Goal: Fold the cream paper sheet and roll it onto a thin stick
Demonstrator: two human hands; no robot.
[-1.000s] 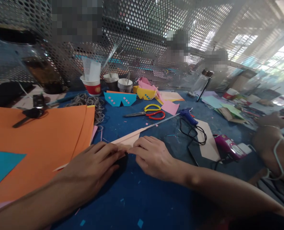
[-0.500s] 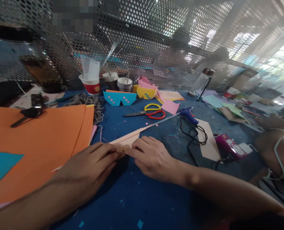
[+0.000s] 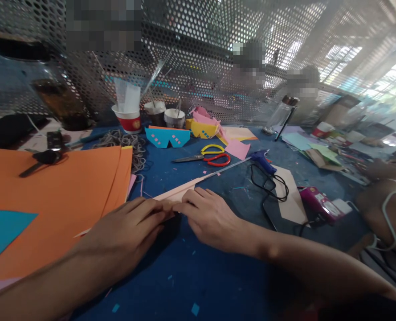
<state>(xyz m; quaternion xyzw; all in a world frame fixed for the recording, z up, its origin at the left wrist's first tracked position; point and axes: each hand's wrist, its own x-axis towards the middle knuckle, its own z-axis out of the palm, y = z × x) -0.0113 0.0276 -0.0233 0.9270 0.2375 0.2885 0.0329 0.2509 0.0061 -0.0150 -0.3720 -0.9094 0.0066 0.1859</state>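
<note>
A folded strip of pale peach paper (image 3: 181,190) lies slanted on the blue table (image 3: 218,276), pinched at its near edge by both hands. My left hand (image 3: 131,227) is closed on its left part, over the edge of the orange sheets. Close beside it, my right hand (image 3: 206,214) grips the same paper with bent fingers; the fingertips of both hands nearly meet. A thin translucent stick (image 3: 224,168) runs from the paper's far end to a blue glue gun (image 3: 263,161). Scissors (image 3: 214,155) with yellow and red handles lie beyond the paper.
Orange sheets (image 3: 60,191) bearing a black-handled tool (image 3: 47,156) cover the left. Behind are a red-white cup (image 3: 130,119), blue paper glasses (image 3: 167,137) and a perforated metal screen (image 3: 191,53). At right lie a purple device (image 3: 321,204) and another person's arm (image 3: 381,200).
My right fingertips have shifted slightly along the paper's near edge. Both hands still hold the paper, and the left side of the view has moved slightly right.
</note>
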